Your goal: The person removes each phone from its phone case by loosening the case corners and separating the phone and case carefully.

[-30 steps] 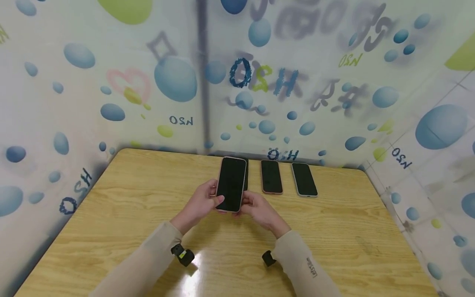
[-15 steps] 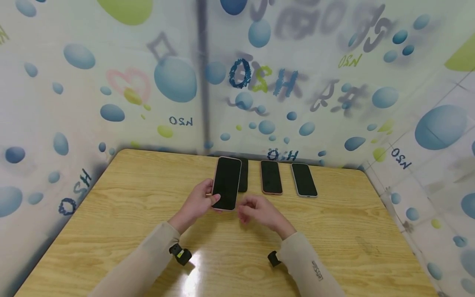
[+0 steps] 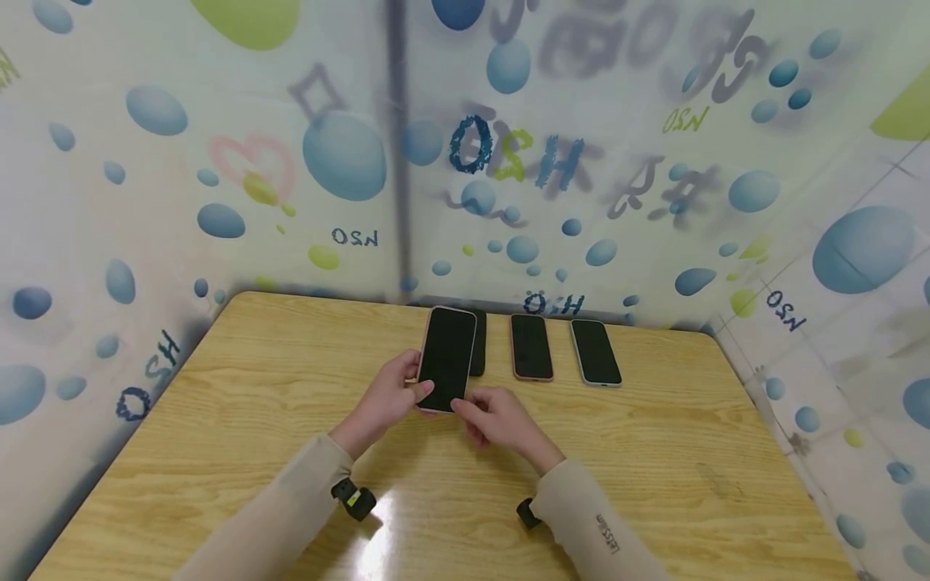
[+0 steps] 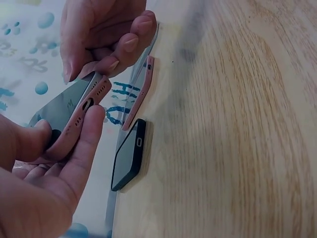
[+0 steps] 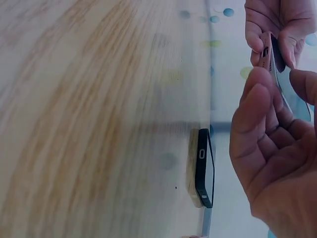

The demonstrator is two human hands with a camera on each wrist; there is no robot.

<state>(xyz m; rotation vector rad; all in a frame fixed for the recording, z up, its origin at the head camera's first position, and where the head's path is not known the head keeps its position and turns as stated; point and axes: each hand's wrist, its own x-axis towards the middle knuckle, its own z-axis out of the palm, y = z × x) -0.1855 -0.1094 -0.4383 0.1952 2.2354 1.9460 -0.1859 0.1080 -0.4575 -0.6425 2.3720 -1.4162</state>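
A smartphone (image 3: pixel 446 355) with a dark screen is held up above the table, its screen towards the head camera. My left hand (image 3: pixel 392 394) grips its lower left side, thumb on the screen, fingers behind. Around it is a pink phone case (image 4: pixel 74 129), and in the left wrist view the phone's pale edge shows beside the case at one corner. My right hand (image 3: pixel 504 420) is at the lower right corner, thumb over the front and curled fingertips at the edge. Partly hidden behind the held phone, a black phone (image 3: pixel 478 347) lies on the table.
Further right on the wooden table (image 3: pixel 291 484) lie a phone with a pink edge (image 3: pixel 532 347) and a phone with a white edge (image 3: pixel 596 353). A wall covering (image 3: pixel 327 161) with blue drops rises behind the table. Small dark cameras sit at both wrists.
My right hand drew away from the phone's lower right side, then came back with its thumb on the corner. The phone shifted left, then slightly back right, exposing more of the black phone.
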